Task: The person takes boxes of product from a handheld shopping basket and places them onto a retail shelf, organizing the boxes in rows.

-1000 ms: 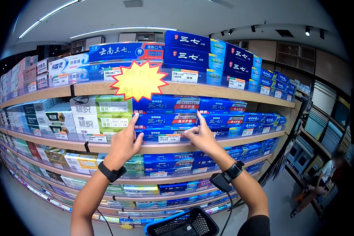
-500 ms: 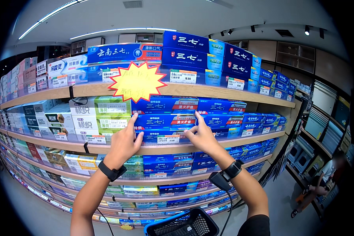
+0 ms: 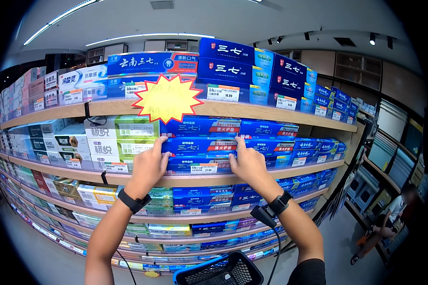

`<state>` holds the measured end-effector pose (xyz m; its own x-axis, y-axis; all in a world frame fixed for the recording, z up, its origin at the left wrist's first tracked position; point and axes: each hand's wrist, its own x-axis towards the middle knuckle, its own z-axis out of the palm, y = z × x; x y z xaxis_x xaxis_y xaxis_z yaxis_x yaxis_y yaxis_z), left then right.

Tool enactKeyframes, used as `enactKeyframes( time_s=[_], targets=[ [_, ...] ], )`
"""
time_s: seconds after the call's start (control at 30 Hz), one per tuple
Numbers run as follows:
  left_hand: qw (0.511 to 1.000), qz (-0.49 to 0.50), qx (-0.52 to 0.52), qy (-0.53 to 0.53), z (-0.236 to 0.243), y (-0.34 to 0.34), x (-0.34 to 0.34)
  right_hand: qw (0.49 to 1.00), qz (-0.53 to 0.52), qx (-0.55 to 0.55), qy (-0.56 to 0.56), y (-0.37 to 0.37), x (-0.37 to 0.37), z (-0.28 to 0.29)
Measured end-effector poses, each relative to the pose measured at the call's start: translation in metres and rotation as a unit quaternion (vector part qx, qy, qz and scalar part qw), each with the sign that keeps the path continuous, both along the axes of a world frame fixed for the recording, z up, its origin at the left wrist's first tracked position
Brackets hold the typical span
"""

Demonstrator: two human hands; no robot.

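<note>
A stack of blue toothpaste boxes (image 3: 199, 147) stands on a middle shelf, red bands at their right ends. My left hand (image 3: 150, 165) is at the stack's left end, index finger and thumb stretched out and apart, the fingertip against the middle box. At the right end my right hand (image 3: 250, 164) mirrors it, index fingertip by the box's corner and thumb lower down. Its other fingers are curled. Neither hand is closed round a box. The boxes' lower front sits behind a clear strip with a price tag (image 3: 204, 168).
A yellow starburst sign (image 3: 168, 99) hangs from the shelf above. White-and-green boxes (image 3: 122, 149) stand left of the stack, more blue boxes (image 3: 269, 146) right. Below is a blue-rimmed black basket (image 3: 221, 270). A cable (image 3: 276, 251) hangs by my right arm. A person (image 3: 390, 213) sits far right.
My right thumb has shifted from the front of the lowest box toward its right end. My left hand has stayed nearly in place. The view has moved slightly.
</note>
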<state>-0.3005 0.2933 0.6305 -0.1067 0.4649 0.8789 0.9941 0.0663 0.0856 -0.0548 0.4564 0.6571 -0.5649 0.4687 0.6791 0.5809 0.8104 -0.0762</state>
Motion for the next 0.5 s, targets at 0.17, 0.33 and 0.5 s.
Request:
enactKeyframes(
  time_s=[0.17,0.33,0.5],
  targets=[
    [1.000,-0.001,0.008,0.016,0.0015,0.0000,0.0007,0.999,0.010,0.034,0.013,0.0074,0.0005,0.0002],
    [0.999,-0.019,0.022,0.014,0.0060,0.0005,-0.0022,0.999,0.012,0.039,0.007,0.0079,-0.0020,0.0028],
    [1.000,-0.006,0.021,0.006,0.0084,0.0009,-0.0037,0.999,0.013,0.040,0.002,0.0058,-0.0028,0.0055]
  ],
)
